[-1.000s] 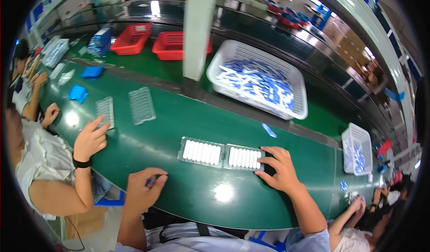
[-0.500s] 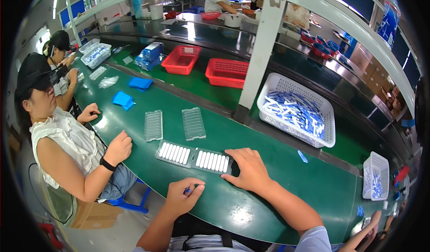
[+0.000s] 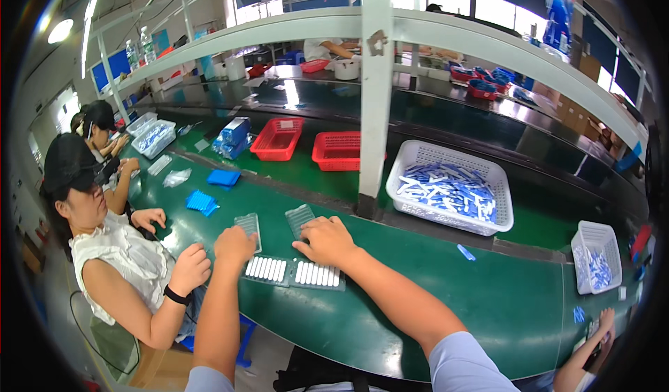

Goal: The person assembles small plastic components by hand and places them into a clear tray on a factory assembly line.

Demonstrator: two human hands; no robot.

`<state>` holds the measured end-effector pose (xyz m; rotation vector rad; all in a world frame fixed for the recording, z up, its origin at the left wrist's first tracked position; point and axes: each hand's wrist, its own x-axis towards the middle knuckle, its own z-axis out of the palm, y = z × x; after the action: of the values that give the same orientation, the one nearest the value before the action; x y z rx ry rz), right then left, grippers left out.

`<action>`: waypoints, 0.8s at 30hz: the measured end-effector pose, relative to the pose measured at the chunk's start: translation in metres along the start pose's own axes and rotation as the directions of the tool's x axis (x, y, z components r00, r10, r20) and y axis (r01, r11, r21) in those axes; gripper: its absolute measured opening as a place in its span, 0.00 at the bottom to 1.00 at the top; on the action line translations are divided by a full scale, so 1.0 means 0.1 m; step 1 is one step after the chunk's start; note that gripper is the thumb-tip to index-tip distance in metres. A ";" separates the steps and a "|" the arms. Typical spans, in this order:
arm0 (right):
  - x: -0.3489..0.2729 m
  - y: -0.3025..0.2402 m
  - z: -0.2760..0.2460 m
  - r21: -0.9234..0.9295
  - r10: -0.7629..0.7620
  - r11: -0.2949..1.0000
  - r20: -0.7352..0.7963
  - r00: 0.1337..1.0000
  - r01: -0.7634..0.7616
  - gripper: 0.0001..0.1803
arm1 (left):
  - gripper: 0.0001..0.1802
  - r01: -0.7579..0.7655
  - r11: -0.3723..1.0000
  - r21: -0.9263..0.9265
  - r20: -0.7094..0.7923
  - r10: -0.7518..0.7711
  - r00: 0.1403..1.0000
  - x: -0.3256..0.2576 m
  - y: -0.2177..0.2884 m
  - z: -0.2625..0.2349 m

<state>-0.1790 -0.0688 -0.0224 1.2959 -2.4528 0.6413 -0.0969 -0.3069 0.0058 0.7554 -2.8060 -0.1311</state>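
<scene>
Two small trays filled with white pieces lie side by side on the green belt (image 3: 418, 301), the left filled tray (image 3: 267, 271) and the right filled tray (image 3: 319, 275). My right hand (image 3: 325, 241) lies palm down over the far edge of the right one, fingers curled over it. My left hand (image 3: 234, 245), fingers curled, rests at the far left corner of the left one. Just beyond the hands lie two empty clear trays: the left clear tray (image 3: 249, 223) is partly under my left hand, and the right clear tray (image 3: 299, 217) lies by my right hand.
A white post (image 3: 376, 92) stands behind the trays. To its right is a white basket (image 3: 449, 193) of blue-and-white pieces, behind it two red baskets (image 3: 277, 139). Blue stacks (image 3: 202, 202) lie left. A seated person (image 3: 104, 252) works close on my left. A small white basket (image 3: 598, 256) is far right.
My left hand has come up from the belt's near edge to the filled trays. My right hand has stayed on them. The view has swung to the left and upward.
</scene>
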 end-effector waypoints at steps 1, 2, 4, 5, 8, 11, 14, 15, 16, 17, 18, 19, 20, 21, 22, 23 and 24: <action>-0.02 -0.04 -0.15 -0.054 0.104 0.994 0.151 0.983 -0.097 0.21 | 0.26 0.019 1.000 0.013 0.127 -0.021 0.992 0.08 0.01 -0.04; -0.06 -0.03 -0.25 -0.112 0.140 0.986 0.125 0.982 -0.127 0.19 | 0.29 0.037 0.999 0.030 0.253 -0.043 0.967 0.13 0.05 -0.06; -0.26 0.22 -0.33 -0.103 0.177 0.981 0.094 0.980 -0.167 0.16 | 0.29 -0.002 1.000 -0.008 0.237 0.004 0.971 0.17 0.23 -0.08; -0.36 0.29 -0.40 -0.072 0.187 0.981 0.075 0.980 -0.181 0.15 | 0.30 -0.009 0.999 -0.033 0.221 0.016 0.975 0.17 0.27 -0.10; -0.78 0.41 -0.73 -0.139 0.195 0.972 0.039 0.980 -0.188 0.11 | 0.28 -0.081 0.990 -0.118 0.213 0.105 0.972 0.15 0.60 0.01; -1.24 0.50 -1.06 -0.077 0.241 0.969 0.065 0.968 -0.236 0.09 | 0.23 -0.190 0.950 -0.248 0.242 0.250 0.937 0.02 1.02 0.17; -1.73 0.59 -1.29 -0.004 0.224 0.975 0.040 0.974 -0.224 0.10 | 0.19 -0.404 0.830 -0.385 0.283 0.522 0.805 -0.29 1.52 0.20; -1.88 0.58 -1.40 0.021 0.228 0.973 0.027 0.973 -0.228 0.11 | 0.18 -0.476 0.798 -0.371 0.276 0.583 0.764 -0.44 1.69 0.17; -2.00 0.56 -1.47 0.056 0.223 0.973 0.016 0.975 -0.223 0.12 | 0.17 -0.516 0.746 -0.421 0.231 0.639 0.734 -0.62 1.80 0.17; -2.12 0.54 -1.53 0.052 0.228 0.972 0.025 0.973 -0.229 0.12 | 0.15 -0.556 0.686 -0.470 0.182 0.691 0.699 -0.79 1.89 0.17; -2.23 0.52 -1.58 0.049 0.246 0.968 0.024 0.969 -0.247 0.12 | 0.15 -0.551 0.683 -0.479 0.187 0.693 0.697 -0.94 1.99 0.14; -2.32 0.51 -1.63 0.049 0.262 0.964 0.021 0.965 -0.263 0.13 | 0.14 -0.613 0.686 -0.392 0.234 0.719 0.654 -1.07 2.08 0.09; -2.42 0.48 -1.68 0.067 0.292 0.953 0.050 0.955 -0.295 0.15 | 0.13 -0.674 0.673 -0.305 0.288 0.740 0.608 -1.17 2.12 0.07; -2.49 0.48 -1.73 0.069 0.300 0.950 0.059 0.952 -0.304 0.15 | 0.13 -0.672 0.672 -0.312 0.296 0.741 0.603 -1.22 2.13 0.07; -2.56 0.47 -1.78 0.070 0.322 0.943 0.050 0.945 -0.325 0.16 | 0.13 -0.690 0.650 -0.318 0.244 0.760 0.603 -1.26 2.14 0.07; -2.62 0.47 -1.82 0.072 0.343 0.936 0.040 0.938 -0.345 0.17 | 0.13 -0.709 0.628 -0.321 0.192 0.776 0.601 -1.29 2.15 0.08; -2.70 0.48 -1.83 0.073 0.375 0.924 0.023 0.927 -0.375 0.22 | 0.19 -0.674 0.624 -0.396 0.159 0.769 0.619 -1.25 2.16 0.09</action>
<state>-0.0610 0.2382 0.0009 0.8528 -2.7327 0.8283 -0.0987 -0.0576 0.0034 -0.5802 -3.0208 -0.5556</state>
